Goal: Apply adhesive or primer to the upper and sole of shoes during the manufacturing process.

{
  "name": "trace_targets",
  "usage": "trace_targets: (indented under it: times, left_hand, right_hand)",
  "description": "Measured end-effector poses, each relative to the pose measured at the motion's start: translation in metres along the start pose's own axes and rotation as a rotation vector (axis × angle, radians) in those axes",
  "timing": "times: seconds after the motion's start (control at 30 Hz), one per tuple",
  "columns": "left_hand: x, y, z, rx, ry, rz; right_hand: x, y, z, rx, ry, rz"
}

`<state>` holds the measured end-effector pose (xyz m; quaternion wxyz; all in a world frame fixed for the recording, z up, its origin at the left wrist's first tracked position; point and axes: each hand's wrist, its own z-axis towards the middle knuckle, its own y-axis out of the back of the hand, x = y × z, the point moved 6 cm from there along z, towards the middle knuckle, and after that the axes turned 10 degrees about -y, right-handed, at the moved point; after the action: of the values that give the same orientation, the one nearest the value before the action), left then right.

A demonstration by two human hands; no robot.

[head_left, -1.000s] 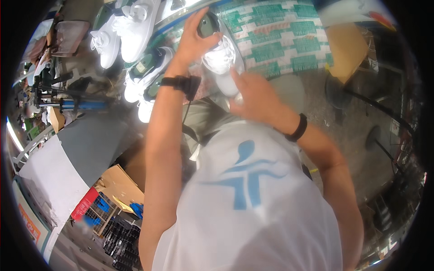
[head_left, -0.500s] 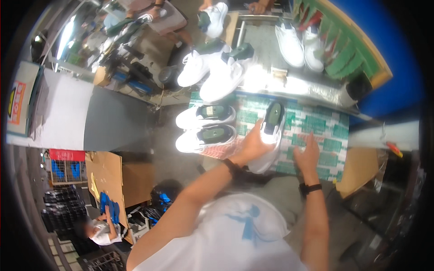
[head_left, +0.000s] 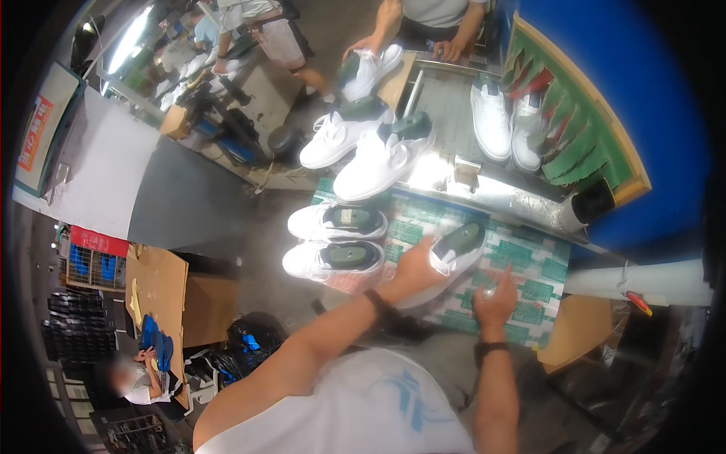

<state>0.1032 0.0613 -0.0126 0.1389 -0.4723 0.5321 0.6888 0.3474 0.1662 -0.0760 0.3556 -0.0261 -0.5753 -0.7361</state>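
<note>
Left hand [head_left: 414,266] clasped around a white shoe [head_left: 452,253] at frame centre, steadying it on the green-patterned mat [head_left: 533,276], right hand [head_left: 495,296] open and flat beside it, two more white shoes [head_left: 334,240] just left.

Two white shoes [head_left: 333,240] lie side by side on the green-printed worktop [head_left: 529,265], two more [head_left: 503,121] sit by green cut pieces [head_left: 567,147], and cardboard [head_left: 155,291] lies below.

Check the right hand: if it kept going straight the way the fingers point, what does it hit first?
Likely the white shoe that the left hand holds; the right hand rests on the green-printed sheet with fingers aimed up toward it. Depth is unclear in this fisheye view.
</note>
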Motion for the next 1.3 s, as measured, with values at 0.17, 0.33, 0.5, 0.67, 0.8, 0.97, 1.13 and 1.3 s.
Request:
trace_targets:
  times: [0.17,0.33,0.5,0.67,0.8,0.97,1.13,1.3]
  left_hand:
    - [0.054,0.001,0.012,-0.035,0.086,-0.247]
    - [-0.031,0.1,0.005,0.065,-0.115,-0.199]
    - [-0.119,0.255,0.056,-0.09,-0.481,-0.007]
    - [-0.098,0.355,0.178,-0.325,-0.435,0.494]
    - [-0.029,0.382,0.289,-0.242,-0.338,0.668]
    - [0.068,0.333,0.387,0.078,-0.319,0.602]
    - [0.122,0.314,0.382,0.382,-0.151,0.147]
    - [0.109,0.313,0.384,0.313,-0.212,0.139]
  right_hand:
    - [0.006,-0.005,0.002,0.007,0.002,0.042]
    - [-0.005,-0.013,0.001,0.004,-0.018,0.005]
    - [0.001,-0.005,0.0,0.017,-0.049,-0.019]
    - [0.001,-0.005,0.003,0.049,-0.06,-0.029]
    - [0.004,-0.006,0.004,0.048,-0.04,-0.036]
    - [-0.002,-0.009,-0.002,0.105,-0.104,-0.005]
    - [-0.002,-0.014,0.0,0.093,-0.07,-0.059]
    - [-0.004,-0.011,-0.001,0.09,-0.089,-0.033]
